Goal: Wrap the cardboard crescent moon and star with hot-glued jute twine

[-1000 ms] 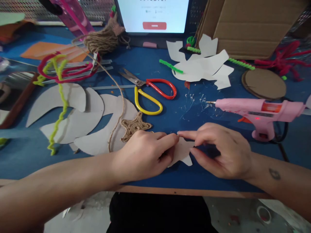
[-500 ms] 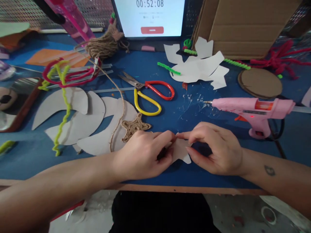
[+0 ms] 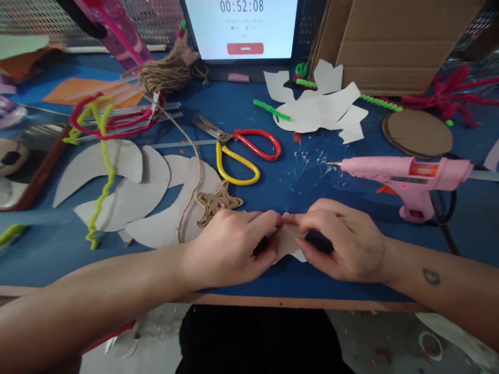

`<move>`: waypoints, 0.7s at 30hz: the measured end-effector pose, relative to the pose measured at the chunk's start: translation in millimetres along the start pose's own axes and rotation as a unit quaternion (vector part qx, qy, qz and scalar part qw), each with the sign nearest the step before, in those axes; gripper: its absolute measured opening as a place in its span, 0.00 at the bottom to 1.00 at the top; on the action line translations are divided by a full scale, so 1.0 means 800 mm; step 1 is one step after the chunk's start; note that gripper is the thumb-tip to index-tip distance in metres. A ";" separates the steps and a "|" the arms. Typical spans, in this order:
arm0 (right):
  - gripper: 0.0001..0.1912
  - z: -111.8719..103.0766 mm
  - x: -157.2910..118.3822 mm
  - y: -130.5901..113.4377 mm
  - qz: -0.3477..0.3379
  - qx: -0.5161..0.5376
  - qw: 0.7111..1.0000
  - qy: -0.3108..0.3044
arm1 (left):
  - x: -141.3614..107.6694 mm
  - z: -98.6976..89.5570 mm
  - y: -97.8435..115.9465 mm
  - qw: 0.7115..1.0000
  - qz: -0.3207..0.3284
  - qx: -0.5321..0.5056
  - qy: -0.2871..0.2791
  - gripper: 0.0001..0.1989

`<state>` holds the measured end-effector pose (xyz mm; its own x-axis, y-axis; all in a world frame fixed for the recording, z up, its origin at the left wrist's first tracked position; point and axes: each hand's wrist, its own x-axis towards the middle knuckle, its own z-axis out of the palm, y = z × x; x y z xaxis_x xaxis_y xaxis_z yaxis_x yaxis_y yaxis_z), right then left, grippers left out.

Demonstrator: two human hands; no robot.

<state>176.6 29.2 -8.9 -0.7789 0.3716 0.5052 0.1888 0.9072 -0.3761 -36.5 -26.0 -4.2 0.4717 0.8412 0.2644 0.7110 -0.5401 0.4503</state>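
Low over the table's front edge, my left hand [image 3: 234, 249] is closed on a small white card cutout [image 3: 289, 241] with pointed corners, perhaps a star; my fingers hide much of it. From the other side my right hand [image 3: 345, 241] grips the same cutout, its index finger at the top point and its thumb at the right edge. Just beyond my left hand lies a star [image 3: 218, 202] coiled from jute twine. A pink glue gun [image 3: 405, 174] rests on its side beyond my right hand, nozzle pointing left. Scissors [image 3: 237, 150] with red and yellow handles lie further back.
Curved grey card pieces [image 3: 152, 189] and a yellow-green pipe cleaner [image 3: 103, 192] lie at left. Behind are a twine bundle [image 3: 167, 75], white card scraps [image 3: 319, 106], cardboard discs [image 3: 417, 132] and a screen [image 3: 241, 31]. Glue strands [image 3: 304, 166] mark the blue tabletop.
My right hand has shifted slightly left, its index finger now bent closer over the cutout. My left hand keeps its hold; the camera view has moved a little.
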 end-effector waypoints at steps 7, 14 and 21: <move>0.04 0.001 0.002 -0.002 -0.015 -0.011 1.000 0.001 | -0.003 0.000 0.001 1.000 0.004 -0.002 0.003 0.05; 0.04 0.003 0.002 0.001 -0.039 -0.031 0.999 -0.005 | -0.001 -0.008 0.005 1.000 -0.014 -0.021 -0.011 0.02; 0.07 0.004 0.000 0.001 -0.033 -0.032 0.999 -0.017 | -0.006 -0.028 0.004 0.994 -0.066 -0.020 -0.085 0.02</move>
<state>175.3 29.5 -11.8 -0.8107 0.3039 0.5004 0.1731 0.9409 -0.2910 -48.3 -31.4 15.0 0.4598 0.8864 0.0544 0.7524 -0.4213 0.5063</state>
